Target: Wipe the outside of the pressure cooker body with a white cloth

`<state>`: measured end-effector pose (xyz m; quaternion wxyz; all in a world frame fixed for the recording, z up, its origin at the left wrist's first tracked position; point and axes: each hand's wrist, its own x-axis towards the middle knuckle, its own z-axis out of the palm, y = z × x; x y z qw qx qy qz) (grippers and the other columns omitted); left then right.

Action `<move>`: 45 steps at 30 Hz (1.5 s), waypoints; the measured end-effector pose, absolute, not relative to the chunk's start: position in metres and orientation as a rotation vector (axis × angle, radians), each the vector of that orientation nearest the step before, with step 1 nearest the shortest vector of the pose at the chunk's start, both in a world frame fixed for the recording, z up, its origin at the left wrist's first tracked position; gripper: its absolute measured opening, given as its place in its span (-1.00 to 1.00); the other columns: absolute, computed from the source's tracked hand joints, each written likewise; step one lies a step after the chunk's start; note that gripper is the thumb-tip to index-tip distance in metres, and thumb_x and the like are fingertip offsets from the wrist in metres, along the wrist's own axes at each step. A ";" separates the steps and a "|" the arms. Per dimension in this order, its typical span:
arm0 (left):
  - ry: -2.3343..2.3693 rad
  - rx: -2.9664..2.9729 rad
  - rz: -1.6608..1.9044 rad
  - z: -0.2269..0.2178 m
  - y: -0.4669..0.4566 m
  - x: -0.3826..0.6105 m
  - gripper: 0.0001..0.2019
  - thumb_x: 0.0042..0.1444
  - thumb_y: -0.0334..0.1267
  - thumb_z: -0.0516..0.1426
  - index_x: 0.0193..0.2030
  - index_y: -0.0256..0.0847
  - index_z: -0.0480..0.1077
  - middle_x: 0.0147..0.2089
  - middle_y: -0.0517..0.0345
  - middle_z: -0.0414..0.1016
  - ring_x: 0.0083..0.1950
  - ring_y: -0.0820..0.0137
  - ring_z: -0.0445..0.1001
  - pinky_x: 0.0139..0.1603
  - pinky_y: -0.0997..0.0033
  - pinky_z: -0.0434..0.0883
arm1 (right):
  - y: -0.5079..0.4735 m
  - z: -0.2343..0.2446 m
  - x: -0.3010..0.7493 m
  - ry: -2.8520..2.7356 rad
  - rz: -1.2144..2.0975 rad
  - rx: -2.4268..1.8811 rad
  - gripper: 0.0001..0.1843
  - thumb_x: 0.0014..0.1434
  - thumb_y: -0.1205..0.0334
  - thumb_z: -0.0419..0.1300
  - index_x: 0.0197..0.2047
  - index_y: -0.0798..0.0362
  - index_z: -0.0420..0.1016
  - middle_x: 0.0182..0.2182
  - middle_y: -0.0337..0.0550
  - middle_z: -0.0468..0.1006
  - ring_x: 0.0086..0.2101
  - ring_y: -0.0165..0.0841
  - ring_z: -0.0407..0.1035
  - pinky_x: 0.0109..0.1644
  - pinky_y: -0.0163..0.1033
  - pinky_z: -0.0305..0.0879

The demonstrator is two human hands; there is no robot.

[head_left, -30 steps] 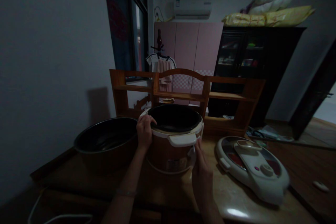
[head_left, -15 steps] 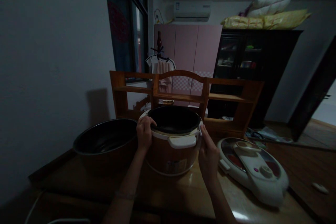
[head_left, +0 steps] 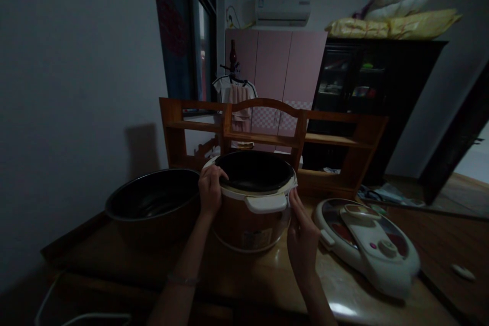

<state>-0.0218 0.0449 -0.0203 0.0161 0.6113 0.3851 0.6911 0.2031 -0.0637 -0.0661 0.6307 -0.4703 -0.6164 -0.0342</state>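
A large brown electric cooker point(head_left: 237, 219) with a white rim and handle stands in front of me on the wooden table. Its round black interior point(head_left: 255, 170) is uncovered. My left hand point(head_left: 211, 188) grips the left of the rim, thumb over the inner edge. Pressed against the right side, just below the rim, are the closed fingers of my right hand point(head_left: 303, 229); a bit of white that looks like a cloth point(head_left: 293, 183) shows by their tips. Left of the cooker sits a wide black pot point(head_left: 153, 219). A white lid point(head_left: 369, 244) with a clear window lies on the right.
A wooden shelf rack point(head_left: 263, 137) rises behind the cooker along the table's back. The wall point(head_left: 76, 112) borders the left side. A white cable point(head_left: 95, 316) hangs at the lower left. Lower down on the right is a wooden surface point(head_left: 451, 239) with a small white object.
My right hand has slid slightly down and closer along the cooker's side. My left hand keeps its grip on the rim. The view has shifted a little.
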 end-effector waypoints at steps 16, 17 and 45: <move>1.204 1.910 2.141 -0.019 0.043 -0.022 -0.52 0.37 -0.13 -0.18 -0.53 -0.10 0.35 -0.39 0.14 0.45 -0.17 0.30 0.41 0.09 0.28 0.25 | -0.069 -0.070 0.202 -1.423 -0.159 -1.072 -0.42 0.33 0.45 -0.10 0.35 -0.08 0.26 0.30 -0.19 0.31 0.28 -0.31 0.20 0.36 -0.11 0.17; 1.201 1.909 2.141 -0.019 0.043 -0.022 -0.51 0.37 -0.14 -0.18 -0.53 -0.10 0.35 -0.40 0.14 0.45 -0.18 0.30 0.41 0.09 0.28 0.25 | -0.069 -0.067 0.201 -1.413 -0.163 -1.069 -0.43 0.34 0.44 -0.09 0.35 -0.09 0.27 0.30 -0.19 0.32 0.28 -0.31 0.20 0.36 -0.11 0.17; 1.215 1.926 2.142 -0.020 0.044 -0.022 -0.51 0.37 -0.14 -0.20 -0.54 -0.11 0.34 -0.40 0.14 0.45 -0.19 0.30 0.41 0.12 0.26 0.26 | -0.075 -0.095 0.201 -1.436 -0.031 -1.063 -0.34 0.22 0.50 -0.08 0.34 -0.09 0.29 0.31 -0.15 0.30 0.28 -0.25 0.20 0.32 -0.01 0.23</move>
